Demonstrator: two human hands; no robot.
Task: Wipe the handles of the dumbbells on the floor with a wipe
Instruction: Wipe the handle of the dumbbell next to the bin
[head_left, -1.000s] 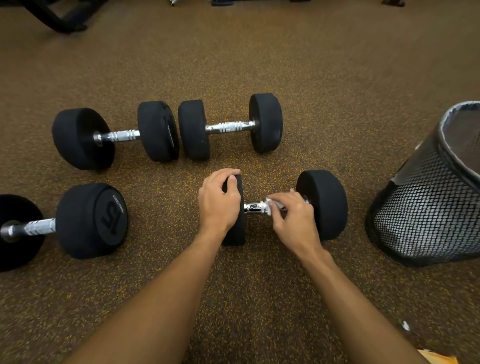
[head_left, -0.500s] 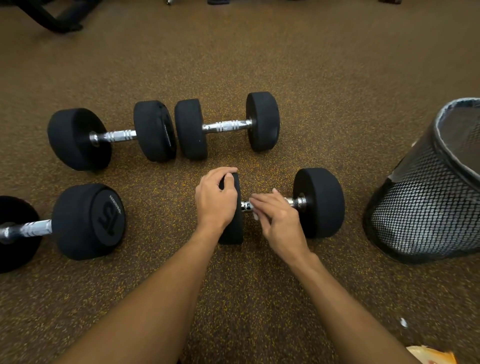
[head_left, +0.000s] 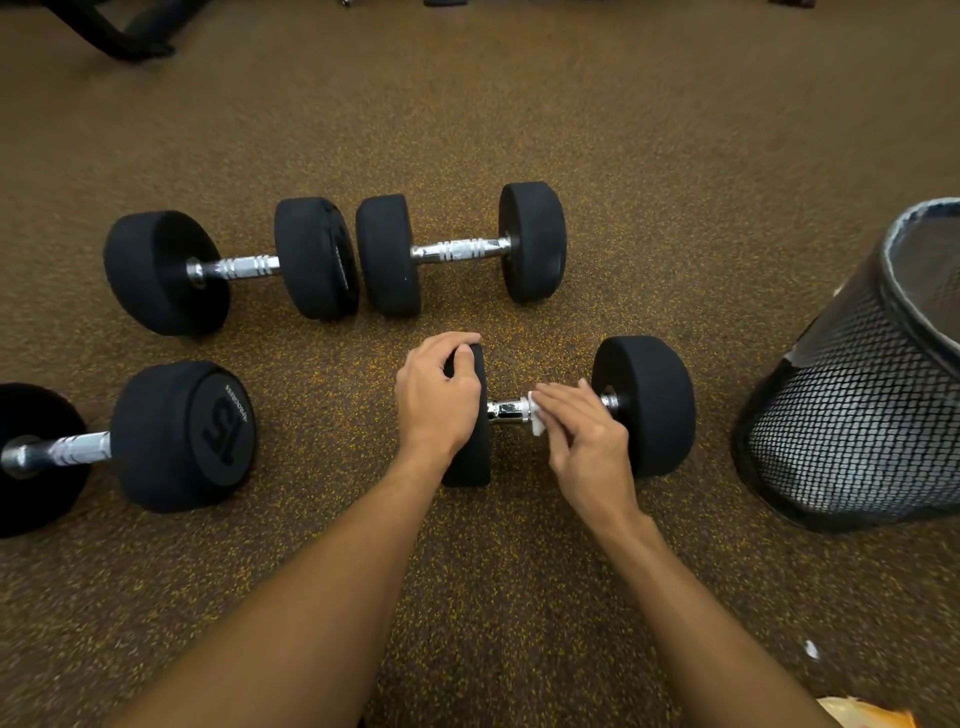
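Observation:
Several black dumbbells with chrome handles lie on the speckled floor. The nearest dumbbell (head_left: 647, 402) lies in front of me. My left hand (head_left: 436, 397) grips the top of its left weight, fingers curled over the edge. My right hand (head_left: 584, 441) lies over its chrome handle (head_left: 506, 410), holding a white wipe (head_left: 536, 418) around it; only a corner of the wipe shows under the fingers. Two more dumbbells (head_left: 228, 267) (head_left: 460, 249) lie end to end further away. Another, marked 15 (head_left: 182, 436), lies at the left.
A black mesh waste bin (head_left: 852, 415) stands at the right, close to the near dumbbell. A black equipment base (head_left: 119, 31) is at the far left. A small white scrap (head_left: 810, 649) and an orange packet (head_left: 867, 717) lie at the bottom right.
My right hand slid left along the handle with the wipe, then back toward the middle. My left hand stayed on the left weight.

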